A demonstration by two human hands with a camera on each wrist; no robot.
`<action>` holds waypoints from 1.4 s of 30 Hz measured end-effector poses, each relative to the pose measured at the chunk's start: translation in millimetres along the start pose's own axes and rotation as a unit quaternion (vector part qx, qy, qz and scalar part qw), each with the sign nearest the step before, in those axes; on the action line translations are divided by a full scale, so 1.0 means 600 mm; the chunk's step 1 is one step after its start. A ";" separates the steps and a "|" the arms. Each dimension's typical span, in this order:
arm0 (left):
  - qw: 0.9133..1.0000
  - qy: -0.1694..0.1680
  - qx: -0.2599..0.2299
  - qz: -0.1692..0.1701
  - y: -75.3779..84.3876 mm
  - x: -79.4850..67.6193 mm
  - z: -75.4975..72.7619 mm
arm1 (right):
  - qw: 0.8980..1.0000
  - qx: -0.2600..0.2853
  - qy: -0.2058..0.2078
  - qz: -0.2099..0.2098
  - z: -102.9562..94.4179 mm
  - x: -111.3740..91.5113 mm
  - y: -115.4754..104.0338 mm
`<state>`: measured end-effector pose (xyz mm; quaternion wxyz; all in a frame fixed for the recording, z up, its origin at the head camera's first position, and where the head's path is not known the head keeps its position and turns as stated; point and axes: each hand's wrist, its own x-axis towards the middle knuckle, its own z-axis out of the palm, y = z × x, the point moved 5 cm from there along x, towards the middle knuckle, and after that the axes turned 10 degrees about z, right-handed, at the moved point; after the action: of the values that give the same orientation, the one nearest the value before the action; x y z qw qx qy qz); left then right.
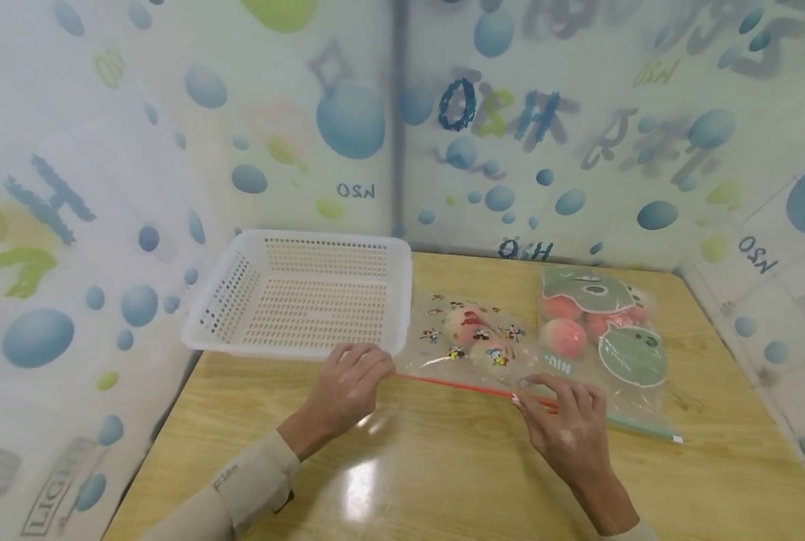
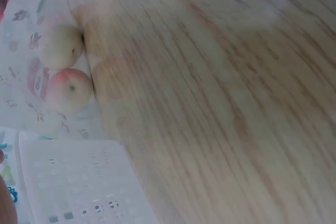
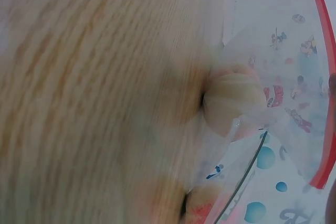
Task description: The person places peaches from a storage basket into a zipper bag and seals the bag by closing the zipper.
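Note:
A clear zip bag (image 1: 436, 353) with cartoon prints and a red zip strip (image 1: 456, 385) lies on the wooden table, its mouth toward me. Two pale pink peaches (image 2: 71, 90) are inside, seen through the plastic in the left wrist view. My left hand (image 1: 355, 383) pinches the left end of the strip beside the basket's front corner. Farther right, my right hand (image 1: 571, 428) pinches the strip near its other end between thumb and fingers. In the right wrist view, the strip (image 3: 324, 30) bows down the right side, one peach (image 3: 233, 100) beyond it.
A white perforated basket (image 1: 202, 312) stands at the left, close against the bag. To the right lies a second zip bag (image 1: 635, 402) with green animal prints and a green strip, holding several pink peaches (image 1: 564, 338). Patterned walls (image 1: 294, 173) rise behind and beside the table.

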<state>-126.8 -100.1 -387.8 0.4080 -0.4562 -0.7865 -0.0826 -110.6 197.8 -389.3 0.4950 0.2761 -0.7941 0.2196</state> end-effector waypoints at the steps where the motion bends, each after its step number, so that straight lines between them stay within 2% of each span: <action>1: 1.000 0.001 0.001 0.001 0.000 0.000 0.000 | 1.000 -0.002 0.001 0.001 -0.001 -0.001 0.001; 10: 1.000 0.005 0.005 0.004 0.000 -0.006 -0.001 | 1.000 -0.008 -0.001 0.003 -0.009 -0.009 0.007; 22: 1.000 -0.003 -0.007 -0.005 0.006 -0.018 -0.001 | 1.000 -0.007 0.031 0.001 -0.021 -0.024 0.007; 26: 1.000 -0.015 -0.003 -0.008 0.002 -0.017 -0.002 | 0.999 -0.017 0.033 0.008 -0.025 -0.027 0.009; 42: 1.000 -0.012 0.001 -0.021 -0.004 -0.024 -0.004 | 0.998 -0.026 0.038 0.033 -0.048 -0.044 0.023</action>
<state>-124.1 -111.9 -396.0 0.3974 -0.4405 -0.8005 -0.0848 -91.0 232.1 -402.2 0.5240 0.2278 -0.7891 0.2255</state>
